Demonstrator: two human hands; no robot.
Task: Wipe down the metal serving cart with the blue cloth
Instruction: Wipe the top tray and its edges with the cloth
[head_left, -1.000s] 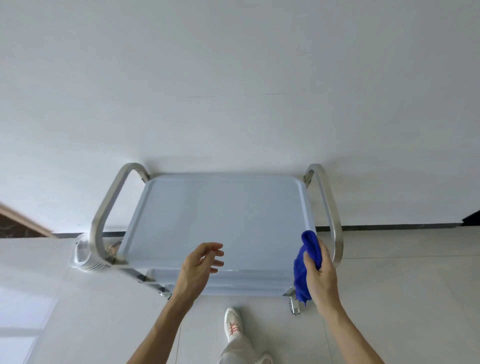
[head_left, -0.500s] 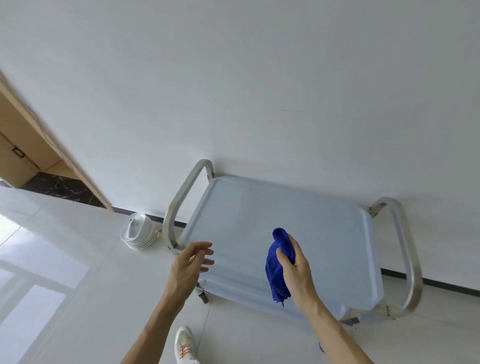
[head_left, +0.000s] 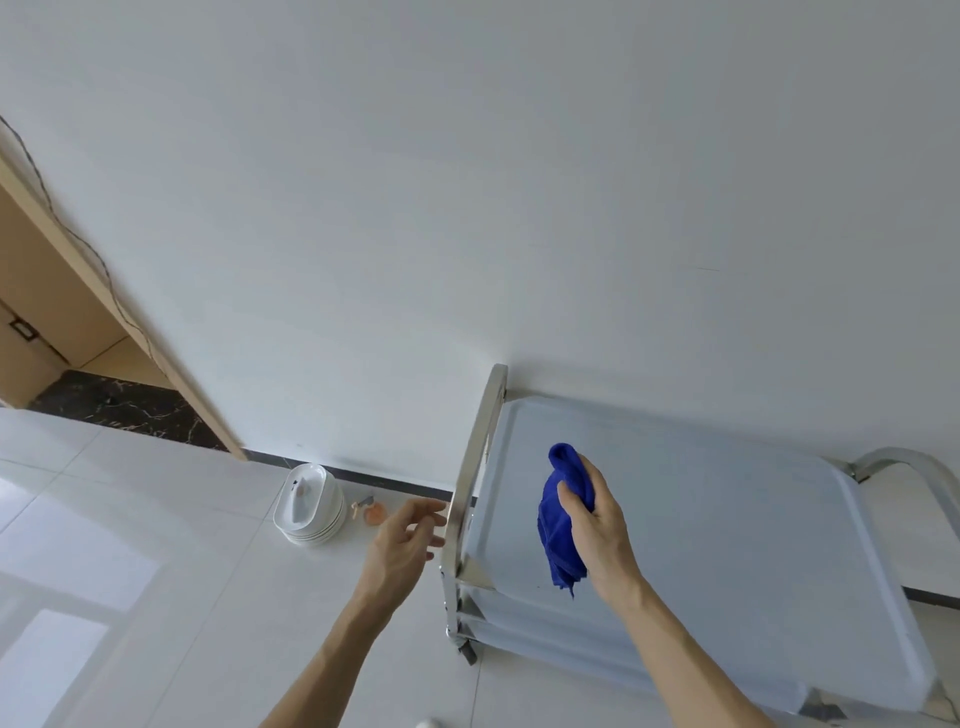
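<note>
Blue bunched cloth (head_left: 563, 519) was gripped in the right hand (head_left: 597, 525) over the metal serving cart's pale top tray (head_left: 727, 545), left hand (head_left: 405, 540) loose and empty by the steel side handle (head_left: 470, 467), so I'd say steady that handle first, then flatten the cloth for wide strokes.

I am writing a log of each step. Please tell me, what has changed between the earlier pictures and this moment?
The view swung left, so the cart now sits at the right. The right hand carried the blue cloth from the cart's right front corner to above its left part. The left hand moved off the tray towards the left handle, not gripping it. The cloth stays bunched; the hand stays open.
</note>
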